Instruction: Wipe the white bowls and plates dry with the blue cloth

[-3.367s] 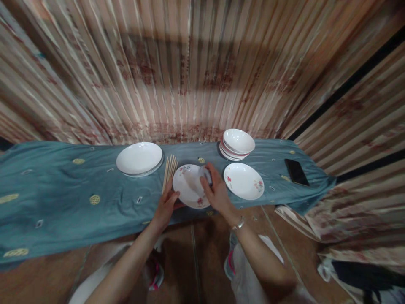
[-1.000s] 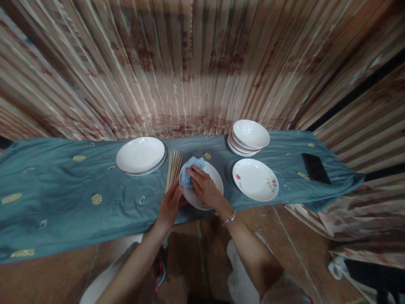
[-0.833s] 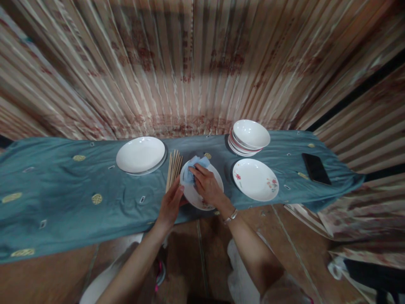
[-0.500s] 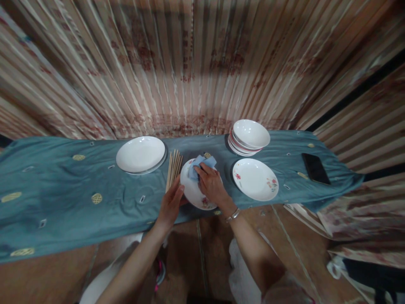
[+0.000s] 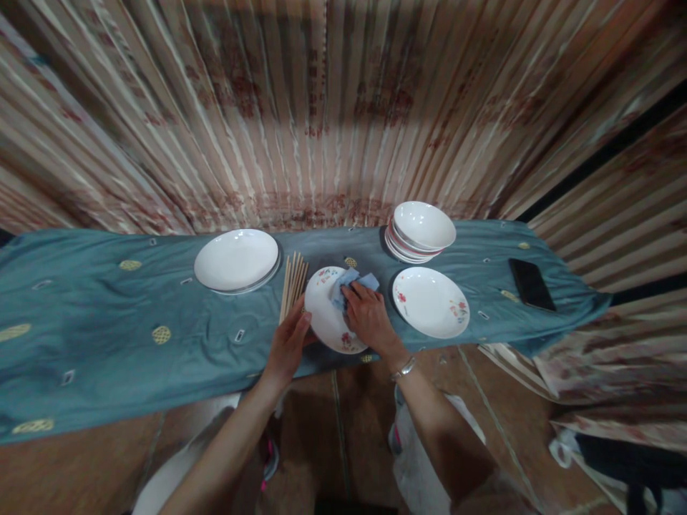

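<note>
A white plate with red flowers [image 5: 325, 322] is held by its left edge in my left hand [image 5: 290, 342], thumb on the rim and the other fingers mostly hidden beneath. My right hand [image 5: 369, 315] presses a crumpled light-blue cloth [image 5: 343, 286] against the plate's upper right face. Just left of the plate lies a bundle of wooden chopsticks [image 5: 293, 285], its near end close to my left hand. To the right of my right hand, another flowered plate [image 5: 429, 303] rests on the cloth-covered table.
A green-blue tablecloth [image 5: 112, 343] covers the narrow table. Stacked white plates [image 5: 237, 259] stand at the left, stacked bowls [image 5: 424, 226] at the back right. A black phone [image 5: 531, 284] lies near the right end. A pleated curtain [image 5: 343, 164] hangs behind.
My right hand and the blue cloth have shifted slightly right across the plate, baring more of the flowers at its top. My left hand keeps its hold on the rim.
</note>
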Tool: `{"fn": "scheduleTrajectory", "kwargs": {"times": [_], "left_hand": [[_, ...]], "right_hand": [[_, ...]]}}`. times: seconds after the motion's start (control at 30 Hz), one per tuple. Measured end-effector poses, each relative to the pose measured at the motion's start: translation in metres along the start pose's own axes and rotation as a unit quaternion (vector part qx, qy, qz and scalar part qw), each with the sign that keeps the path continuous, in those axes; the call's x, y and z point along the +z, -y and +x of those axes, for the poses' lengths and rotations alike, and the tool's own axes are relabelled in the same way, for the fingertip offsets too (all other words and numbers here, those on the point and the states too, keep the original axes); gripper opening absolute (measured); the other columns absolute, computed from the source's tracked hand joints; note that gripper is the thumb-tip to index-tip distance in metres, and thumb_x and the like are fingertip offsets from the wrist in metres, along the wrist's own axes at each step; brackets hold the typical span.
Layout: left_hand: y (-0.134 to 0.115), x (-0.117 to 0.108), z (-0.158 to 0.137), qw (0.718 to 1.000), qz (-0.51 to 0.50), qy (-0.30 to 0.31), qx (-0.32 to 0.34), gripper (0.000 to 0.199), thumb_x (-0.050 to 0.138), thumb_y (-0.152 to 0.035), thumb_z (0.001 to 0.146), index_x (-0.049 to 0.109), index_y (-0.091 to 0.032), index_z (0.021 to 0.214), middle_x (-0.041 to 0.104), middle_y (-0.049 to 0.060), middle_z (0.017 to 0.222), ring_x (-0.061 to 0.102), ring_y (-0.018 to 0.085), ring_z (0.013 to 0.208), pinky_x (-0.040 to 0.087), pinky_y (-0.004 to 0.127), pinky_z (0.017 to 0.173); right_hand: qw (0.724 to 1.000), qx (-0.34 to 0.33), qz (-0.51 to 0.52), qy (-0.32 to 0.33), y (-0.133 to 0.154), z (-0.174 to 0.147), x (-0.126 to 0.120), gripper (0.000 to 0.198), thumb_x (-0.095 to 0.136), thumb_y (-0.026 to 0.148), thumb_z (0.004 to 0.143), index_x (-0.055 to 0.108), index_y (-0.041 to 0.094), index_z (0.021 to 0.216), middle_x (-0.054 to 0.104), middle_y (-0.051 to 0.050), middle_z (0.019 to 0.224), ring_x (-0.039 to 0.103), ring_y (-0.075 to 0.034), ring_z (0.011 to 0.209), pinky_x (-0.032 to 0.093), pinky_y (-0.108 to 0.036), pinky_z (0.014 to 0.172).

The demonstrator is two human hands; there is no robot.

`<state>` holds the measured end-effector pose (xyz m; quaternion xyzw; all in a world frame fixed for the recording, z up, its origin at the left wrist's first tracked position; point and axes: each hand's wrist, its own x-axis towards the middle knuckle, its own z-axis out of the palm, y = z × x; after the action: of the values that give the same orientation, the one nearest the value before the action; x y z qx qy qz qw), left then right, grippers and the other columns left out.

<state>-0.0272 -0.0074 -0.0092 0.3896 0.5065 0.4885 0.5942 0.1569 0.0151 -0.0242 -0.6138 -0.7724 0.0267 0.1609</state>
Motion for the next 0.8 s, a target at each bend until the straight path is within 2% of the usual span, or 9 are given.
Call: {"fn": "scheduleTrajectory", "kwargs": {"times": [0.27, 0.37, 0.47, 0.63, 0.7, 0.8], "left_hand": [[0.002, -0.001, 0.001, 1.0, -0.005, 0.003, -0.001, 0.073, 0.074, -0.06, 0.07, 0.064, -0.023, 0.132, 0.058, 0.011, 0.143, 0.055, 0.037, 0.126, 0.06, 0.036, 0.078], [0.004, -0.001, 0.001, 1.0, -0.006, 0.003, 0.001, 0.074, 0.074, -0.061, 0.07, 0.063, -0.023, 0.133, 0.057, 0.011, 0.144, 0.055, 0.036, 0.126, 0.06, 0.035, 0.076], [0.002, 0.0, 0.001, 1.0, -0.006, 0.007, 0.004, 0.076, 0.074, -0.063, 0.07, 0.063, -0.023, 0.133, 0.056, 0.012, 0.144, 0.056, 0.037, 0.125, 0.06, 0.033, 0.072], [-0.001, 0.002, -0.001, 1.0, 0.0, 0.009, 0.009, 0.076, 0.072, -0.062, 0.071, 0.061, -0.023, 0.136, 0.051, 0.012, 0.149, 0.053, 0.037, 0.129, 0.06, 0.033, 0.072], [-0.001, 0.002, -0.001, 1.0, 0.005, 0.008, 0.01, 0.076, 0.07, -0.062, 0.073, 0.059, -0.023, 0.137, 0.053, 0.013, 0.147, 0.053, 0.037, 0.128, 0.06, 0.032, 0.07], [0.0, 0.002, 0.0, 1.0, 0.011, 0.009, 0.011, 0.075, 0.069, -0.061, 0.074, 0.059, -0.023, 0.138, 0.054, 0.013, 0.147, 0.053, 0.037, 0.128, 0.061, 0.033, 0.071]], "right_hand": [[1.0, 0.003, -0.005, -0.009, -0.003, -0.013, 0.0, 0.034, 0.045, 0.017, 0.094, 0.06, 0.014, 0.124, 0.062, -0.016, 0.126, 0.059, -0.027, 0.105, 0.046, -0.042, 0.092], [1.0, -0.002, 0.01, -0.009, -0.006, -0.017, 0.0, 0.031, 0.046, 0.016, 0.093, 0.061, 0.012, 0.119, 0.064, -0.018, 0.123, 0.059, -0.028, 0.106, 0.047, -0.043, 0.092], [1.0, -0.011, 0.026, -0.011, -0.012, -0.023, 0.002, 0.025, 0.049, 0.017, 0.092, 0.061, 0.013, 0.113, 0.068, -0.015, 0.113, 0.061, -0.027, 0.103, 0.048, -0.042, 0.09], [0.996, -0.044, 0.05, -0.052, -0.021, -0.031, 0.006, 0.019, 0.055, 0.022, 0.088, 0.062, 0.015, 0.105, 0.071, -0.012, 0.097, 0.064, -0.025, 0.093, 0.049, -0.039, 0.086], [0.996, -0.04, 0.068, -0.038, -0.021, -0.032, 0.003, 0.017, 0.058, 0.022, 0.086, 0.065, 0.016, 0.101, 0.072, -0.01, 0.092, 0.065, -0.024, 0.087, 0.049, -0.036, 0.082], [0.994, -0.004, 0.105, 0.028, -0.017, -0.03, -0.008, 0.011, 0.06, 0.022, 0.085, 0.068, 0.017, 0.091, 0.073, -0.007, 0.087, 0.067, -0.02, 0.081, 0.047, -0.03, 0.076]]}}
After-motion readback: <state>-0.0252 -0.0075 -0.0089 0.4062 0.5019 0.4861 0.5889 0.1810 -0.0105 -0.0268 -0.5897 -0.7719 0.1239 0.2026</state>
